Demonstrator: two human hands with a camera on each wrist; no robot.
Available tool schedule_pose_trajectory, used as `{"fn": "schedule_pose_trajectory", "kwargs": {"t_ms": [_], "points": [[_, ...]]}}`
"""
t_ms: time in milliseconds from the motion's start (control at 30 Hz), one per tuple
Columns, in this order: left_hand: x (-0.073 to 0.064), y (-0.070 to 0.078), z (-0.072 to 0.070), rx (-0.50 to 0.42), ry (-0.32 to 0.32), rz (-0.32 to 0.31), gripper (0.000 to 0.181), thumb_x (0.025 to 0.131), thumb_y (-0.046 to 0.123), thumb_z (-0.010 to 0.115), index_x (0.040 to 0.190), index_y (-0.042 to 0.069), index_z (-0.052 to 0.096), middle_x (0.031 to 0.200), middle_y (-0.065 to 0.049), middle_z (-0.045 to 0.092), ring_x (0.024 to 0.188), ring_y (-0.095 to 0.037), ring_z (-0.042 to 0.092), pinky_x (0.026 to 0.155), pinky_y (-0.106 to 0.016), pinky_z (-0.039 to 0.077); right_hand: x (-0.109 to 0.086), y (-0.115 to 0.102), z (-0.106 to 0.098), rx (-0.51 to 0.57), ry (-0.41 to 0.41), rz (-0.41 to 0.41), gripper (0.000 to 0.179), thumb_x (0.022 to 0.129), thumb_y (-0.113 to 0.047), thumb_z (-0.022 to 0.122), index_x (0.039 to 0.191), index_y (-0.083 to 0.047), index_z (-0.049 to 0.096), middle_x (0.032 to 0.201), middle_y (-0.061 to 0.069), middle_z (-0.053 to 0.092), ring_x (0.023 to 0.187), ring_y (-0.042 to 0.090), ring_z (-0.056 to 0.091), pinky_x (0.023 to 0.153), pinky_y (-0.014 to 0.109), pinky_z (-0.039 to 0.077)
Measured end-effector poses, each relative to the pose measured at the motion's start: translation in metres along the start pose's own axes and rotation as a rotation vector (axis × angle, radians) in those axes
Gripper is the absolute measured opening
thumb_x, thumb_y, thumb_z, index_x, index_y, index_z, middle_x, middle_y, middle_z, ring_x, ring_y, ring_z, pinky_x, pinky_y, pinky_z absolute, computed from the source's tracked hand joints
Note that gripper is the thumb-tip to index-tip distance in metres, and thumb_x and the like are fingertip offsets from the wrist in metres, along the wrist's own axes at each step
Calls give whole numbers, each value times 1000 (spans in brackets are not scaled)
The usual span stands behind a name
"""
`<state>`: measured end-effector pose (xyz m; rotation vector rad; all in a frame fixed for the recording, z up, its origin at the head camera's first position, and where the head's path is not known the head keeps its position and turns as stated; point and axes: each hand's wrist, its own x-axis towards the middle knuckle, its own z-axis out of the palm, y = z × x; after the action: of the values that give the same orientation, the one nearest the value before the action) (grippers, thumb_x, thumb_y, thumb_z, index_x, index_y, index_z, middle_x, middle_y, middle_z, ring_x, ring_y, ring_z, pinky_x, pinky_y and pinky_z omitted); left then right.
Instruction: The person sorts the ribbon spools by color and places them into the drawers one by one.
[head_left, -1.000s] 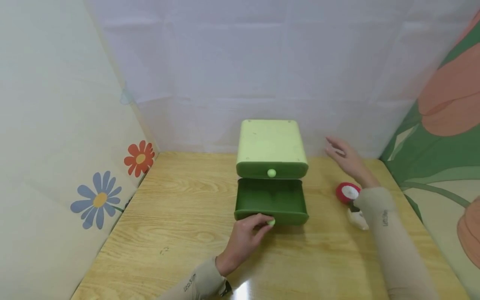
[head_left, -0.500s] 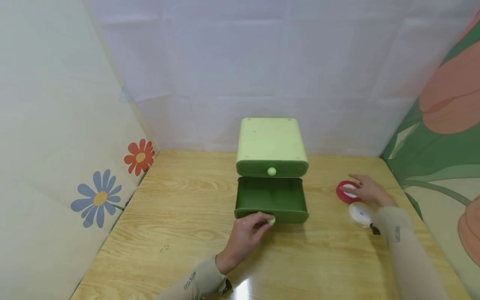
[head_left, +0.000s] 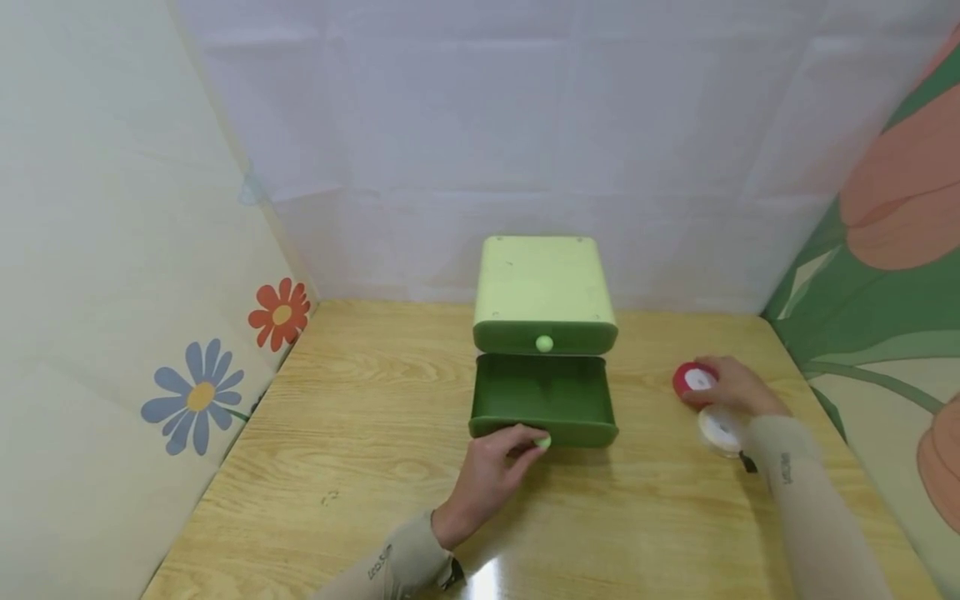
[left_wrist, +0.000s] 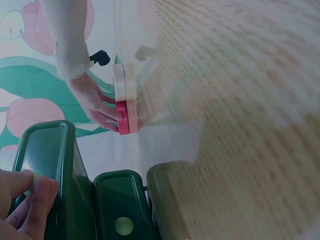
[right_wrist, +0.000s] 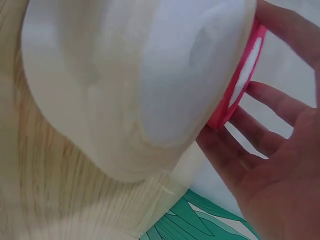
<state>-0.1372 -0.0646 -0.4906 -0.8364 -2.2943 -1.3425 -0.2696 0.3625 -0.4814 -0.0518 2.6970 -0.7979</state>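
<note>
A light green cabinet (head_left: 543, 279) with dark green drawers stands on the table. Its lower drawer (head_left: 588, 435) is pulled out and holds nothing visible. My left hand (head_left: 483, 475) pinches that drawer's round knob (head_left: 544, 442) between thumb and fingers. Off to the right, a red ribbon roll (head_left: 682, 386) with a white centre lies flat. The fingers and thumb of my right hand (head_left: 741, 388) are round its edge, also seen in the right wrist view. A white ribbon roll (head_left: 722, 431) lies beside the red one, partly under the right wrist.
The upper drawer (head_left: 502, 337) is pushed in, with a knob on its front. Wood-grain table (head_left: 360, 400) extends on both sides of the cabinet. A pale cloth wall (head_left: 450, 150) rises behind, with flower-printed panels to the left and right.
My right hand has come down from behind the rolls, towards me, and its fingers have closed round the red ribbon roll. My left hand stays on the drawer knob.
</note>
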Motion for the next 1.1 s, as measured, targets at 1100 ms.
{"fn": "schedule_pose_trajectory", "kwargs": {"t_ms": [1100], "points": [[-2,-2,-1,-28,-13,-17,14,94,8,76,107,11,75,103,-1,78,89,-7,74,78,-15,60,-50,-84,-19,259,147,-303,68,103,-36,66,159,-8,38,155,23,48,130,45,54,102,58,51]]}}
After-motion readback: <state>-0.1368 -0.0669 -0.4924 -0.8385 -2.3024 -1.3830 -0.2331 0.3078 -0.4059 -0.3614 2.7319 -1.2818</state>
